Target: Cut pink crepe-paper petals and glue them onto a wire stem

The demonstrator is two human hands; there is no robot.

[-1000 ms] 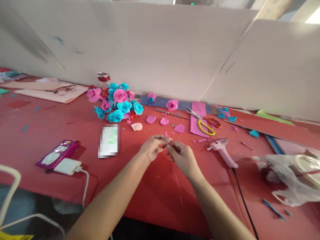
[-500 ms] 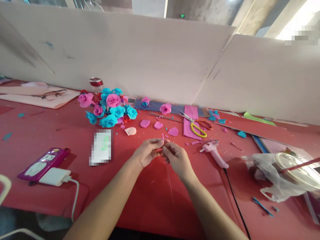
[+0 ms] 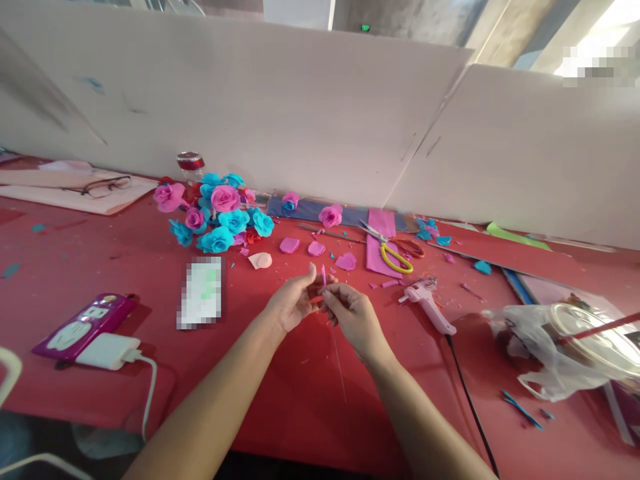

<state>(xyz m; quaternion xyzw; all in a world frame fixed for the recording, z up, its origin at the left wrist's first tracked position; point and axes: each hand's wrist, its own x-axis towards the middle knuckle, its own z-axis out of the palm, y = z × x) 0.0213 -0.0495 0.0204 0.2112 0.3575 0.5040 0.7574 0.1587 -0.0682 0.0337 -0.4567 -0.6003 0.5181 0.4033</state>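
My right hand (image 3: 354,319) pinches a thin wire stem whose top carries a small pink paper roll (image 3: 323,275). A fine pale line, likely the wire's lower end, trails down toward me. Close on the other side is my left hand (image 3: 295,301), its thumb lifted and apart from the fingers, which reach behind the roll; whether they touch it I cannot tell. Beyond both hands lie loose pink petals (image 3: 345,261) and a pale pink petal (image 3: 261,261). Yellow-and-orange-handled scissors (image 3: 387,248) rest partly over a pink paper strip (image 3: 381,223).
Blue, pink and red paper flowers (image 3: 220,217) stand at the back left near a red-lidded jar (image 3: 191,165). A pink glue gun (image 3: 431,305) with black cord lies right. A phone (image 3: 200,292), purple power bank (image 3: 85,327) and plastic bag (image 3: 555,360) are around.
The view has shifted slightly and tilted up. My left thumb has lifted off the pink roll, leaving it more exposed; my right hand keeps its pinch.
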